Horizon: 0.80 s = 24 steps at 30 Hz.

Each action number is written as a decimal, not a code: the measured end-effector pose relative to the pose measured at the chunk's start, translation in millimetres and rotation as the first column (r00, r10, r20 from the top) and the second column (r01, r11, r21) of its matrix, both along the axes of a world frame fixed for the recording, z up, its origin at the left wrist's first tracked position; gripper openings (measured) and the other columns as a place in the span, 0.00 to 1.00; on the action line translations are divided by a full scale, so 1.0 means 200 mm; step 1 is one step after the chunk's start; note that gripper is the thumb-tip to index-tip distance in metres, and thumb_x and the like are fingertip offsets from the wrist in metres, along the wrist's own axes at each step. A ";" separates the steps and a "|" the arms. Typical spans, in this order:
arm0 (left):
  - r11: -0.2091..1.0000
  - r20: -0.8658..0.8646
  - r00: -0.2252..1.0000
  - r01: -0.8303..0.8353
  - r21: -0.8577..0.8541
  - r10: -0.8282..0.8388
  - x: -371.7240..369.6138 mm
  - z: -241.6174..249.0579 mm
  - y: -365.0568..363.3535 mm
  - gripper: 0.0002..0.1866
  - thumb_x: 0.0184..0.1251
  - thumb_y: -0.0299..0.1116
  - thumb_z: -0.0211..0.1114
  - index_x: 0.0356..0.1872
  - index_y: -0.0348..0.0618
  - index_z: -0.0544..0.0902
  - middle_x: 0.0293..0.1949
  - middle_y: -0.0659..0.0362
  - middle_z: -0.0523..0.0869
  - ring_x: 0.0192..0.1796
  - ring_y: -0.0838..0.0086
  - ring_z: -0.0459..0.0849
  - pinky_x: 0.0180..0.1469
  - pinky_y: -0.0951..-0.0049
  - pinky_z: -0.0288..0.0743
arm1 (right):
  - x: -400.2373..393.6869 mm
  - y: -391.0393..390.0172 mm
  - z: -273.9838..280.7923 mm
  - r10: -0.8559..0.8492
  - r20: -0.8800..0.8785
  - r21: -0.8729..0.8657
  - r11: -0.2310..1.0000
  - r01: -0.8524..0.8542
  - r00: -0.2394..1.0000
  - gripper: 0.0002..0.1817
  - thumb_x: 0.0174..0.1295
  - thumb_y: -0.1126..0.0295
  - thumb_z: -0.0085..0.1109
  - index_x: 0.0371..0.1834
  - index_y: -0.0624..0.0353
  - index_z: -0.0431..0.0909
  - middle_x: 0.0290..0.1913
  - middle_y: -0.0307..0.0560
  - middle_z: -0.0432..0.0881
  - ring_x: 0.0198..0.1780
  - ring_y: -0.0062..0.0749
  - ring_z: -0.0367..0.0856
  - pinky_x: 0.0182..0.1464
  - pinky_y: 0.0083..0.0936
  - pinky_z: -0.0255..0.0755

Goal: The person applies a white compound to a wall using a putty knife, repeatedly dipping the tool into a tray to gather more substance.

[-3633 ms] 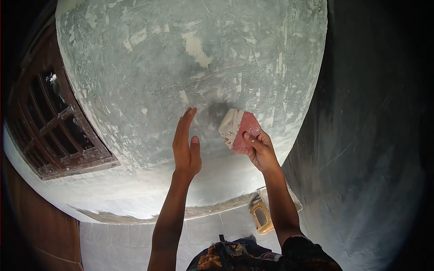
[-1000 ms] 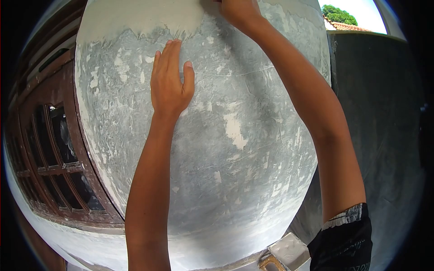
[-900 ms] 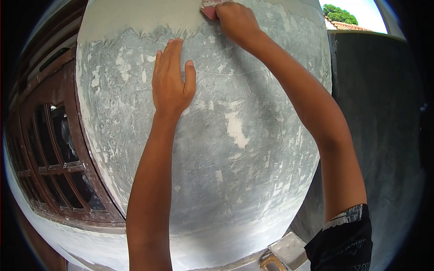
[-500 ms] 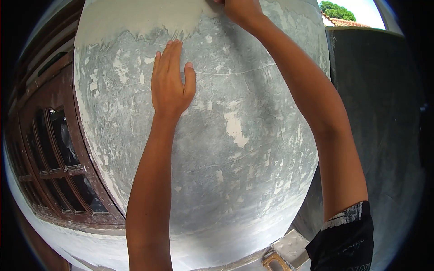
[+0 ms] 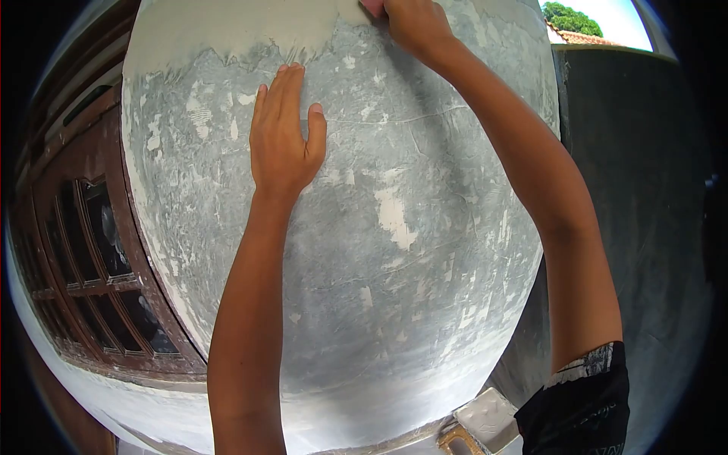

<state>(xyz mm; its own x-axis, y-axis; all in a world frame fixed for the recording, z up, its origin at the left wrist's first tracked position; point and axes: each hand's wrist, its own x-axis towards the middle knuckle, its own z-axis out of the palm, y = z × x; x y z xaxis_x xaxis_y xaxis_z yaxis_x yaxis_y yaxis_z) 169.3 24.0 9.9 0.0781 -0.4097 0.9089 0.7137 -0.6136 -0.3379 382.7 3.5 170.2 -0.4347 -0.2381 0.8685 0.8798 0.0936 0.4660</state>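
My left hand (image 5: 284, 136) lies flat against the grey wall (image 5: 341, 250), its fingers stretched upward and the thumb apart. The fingertips reach the ragged lower edge of a smooth beige coat of putty (image 5: 227, 26). Higher and to the right, my right hand (image 5: 418, 29) is closed on a pink scraper (image 5: 373, 7) at the wall, beside that coat. The top frame edge cuts off part of the scraper, and the fingers are partly hidden. Pale patches mark the rough grey surface below.
On the left is a brown wooden window (image 5: 98, 258) with dark panes. A dark panel (image 5: 637, 212) stands on the right. At the lower right sits a tray of pale putty (image 5: 489, 417), beside a yellowish-brown handle-like piece (image 5: 457, 438).
My right hand has shifted slightly right and down, so more of the pink scraper shows. My left hand stays flat in the same place on the wall.
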 end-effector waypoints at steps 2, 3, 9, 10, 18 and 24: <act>1.000 -0.012 1.000 -0.008 0.003 0.008 0.00 0.00 0.00 0.25 0.66 0.31 0.56 0.63 0.28 0.75 0.63 0.42 0.80 0.71 0.50 0.73 0.75 0.48 0.59 | -0.06 -0.10 -0.26 -0.025 -0.023 -0.082 0.996 0.023 0.999 0.08 0.54 0.79 0.59 0.35 0.58 0.85 0.33 0.56 0.85 0.36 0.54 0.85 0.37 0.46 0.78; 1.000 -0.013 1.000 -0.012 0.009 0.013 0.00 0.00 0.00 0.25 0.66 0.31 0.56 0.63 0.28 0.75 0.63 0.42 0.80 0.71 0.50 0.73 0.75 0.48 0.59 | -0.08 -0.16 -0.40 -0.121 -0.005 -0.208 0.971 0.118 0.993 0.10 0.52 0.81 0.59 0.36 0.58 0.85 0.34 0.57 0.85 0.37 0.54 0.86 0.37 0.46 0.78; 0.999 -0.006 0.999 -0.035 0.005 0.035 0.01 0.00 -0.01 0.25 0.67 0.32 0.55 0.64 0.29 0.74 0.64 0.42 0.79 0.71 0.50 0.73 0.75 0.48 0.59 | -0.11 -0.29 -0.29 0.167 0.028 -0.036 0.985 -0.166 0.986 0.04 0.54 0.76 0.62 0.32 0.58 0.83 0.32 0.57 0.84 0.34 0.52 0.86 0.35 0.44 0.78; 0.999 -0.007 0.999 -0.037 0.005 0.038 0.01 0.00 -0.01 0.25 0.67 0.32 0.55 0.64 0.29 0.74 0.64 0.42 0.79 0.71 0.50 0.73 0.75 0.48 0.59 | -0.10 -0.22 -0.14 0.183 -0.032 -0.005 0.983 -0.183 0.983 0.06 0.61 0.71 0.58 0.30 0.59 0.83 0.32 0.60 0.84 0.35 0.55 0.85 0.37 0.45 0.77; 1.000 0.013 0.999 -0.030 -0.004 0.030 0.00 -0.01 0.00 0.25 0.69 0.32 0.54 0.65 0.31 0.74 0.65 0.44 0.79 0.71 0.51 0.74 0.75 0.49 0.59 | -0.11 -0.13 -0.54 -0.035 0.177 -0.073 0.996 0.048 0.984 0.05 0.54 0.77 0.61 0.32 0.59 0.85 0.33 0.58 0.85 0.34 0.51 0.87 0.35 0.43 0.79; 0.998 0.025 0.998 -0.057 -0.023 0.057 0.01 -0.01 -0.01 0.25 0.70 0.32 0.53 0.65 0.32 0.74 0.65 0.44 0.79 0.71 0.51 0.74 0.75 0.49 0.59 | -0.12 -0.23 -0.11 0.142 -0.001 -0.007 0.990 -0.142 0.990 0.06 0.61 0.74 0.55 0.33 0.59 0.83 0.33 0.58 0.85 0.35 0.54 0.85 0.36 0.45 0.78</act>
<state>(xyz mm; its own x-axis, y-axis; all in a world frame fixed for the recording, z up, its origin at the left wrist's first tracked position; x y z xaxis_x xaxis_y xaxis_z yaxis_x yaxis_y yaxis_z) 170.5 21.9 8.1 0.0770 -0.3847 0.9198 0.7562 -0.5788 -0.3053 358.1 -42.7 149.1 -0.3965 -0.2915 0.8705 0.8577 0.2205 0.4645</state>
